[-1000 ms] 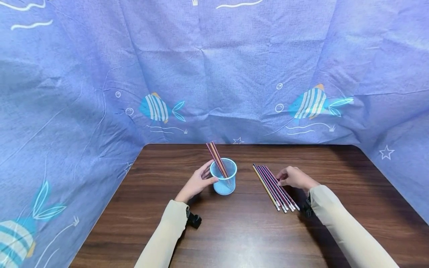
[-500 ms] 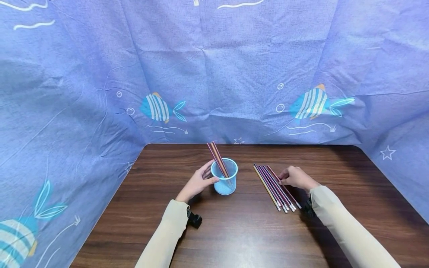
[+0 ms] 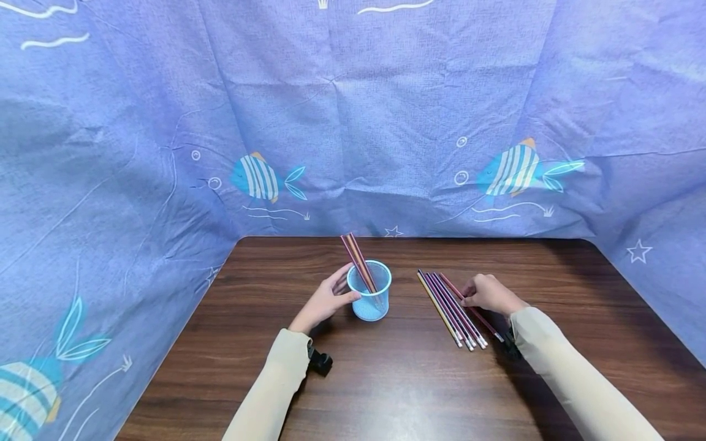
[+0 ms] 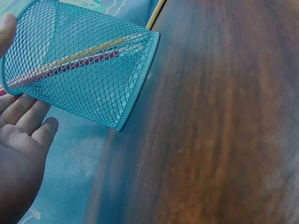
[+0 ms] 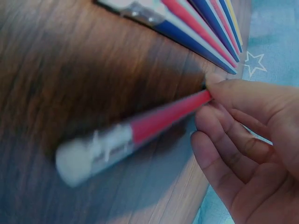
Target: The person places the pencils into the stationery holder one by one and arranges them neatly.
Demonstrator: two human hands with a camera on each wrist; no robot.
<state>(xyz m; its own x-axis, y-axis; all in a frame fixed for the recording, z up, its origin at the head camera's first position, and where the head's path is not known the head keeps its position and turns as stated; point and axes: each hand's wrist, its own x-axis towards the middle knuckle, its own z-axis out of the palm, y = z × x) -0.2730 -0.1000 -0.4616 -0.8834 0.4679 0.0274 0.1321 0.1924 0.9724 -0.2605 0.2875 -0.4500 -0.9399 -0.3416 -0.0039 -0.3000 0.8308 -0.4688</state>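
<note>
A light blue mesh pencil cup (image 3: 369, 310) stands upright at the middle of the table. Several pencils (image 3: 357, 262) lean to the left inside it, their eraser ends down at the bottom in the left wrist view. My left hand (image 3: 324, 302) holds the cup near its rim, thumb on the near side and fingers round the far side. To the right, my right hand (image 3: 489, 294) pinches a red pencil (image 5: 170, 116) between thumb and fingertips. Its white eraser end points toward me. Beside it, several striped pencils (image 3: 444, 306) and one yellow pencil (image 3: 436, 302) lie side by side.
The brown wooden table (image 3: 408, 392) ends at a blue cloth backdrop (image 3: 386, 122) printed with fish, which also hangs along both sides. A small black wrist device (image 3: 320, 361) sits on the left forearm.
My right hand has drawn the red pencil rightward, away from the row, opening a gap at its eraser end. The left hand and the cup stay in place.
</note>
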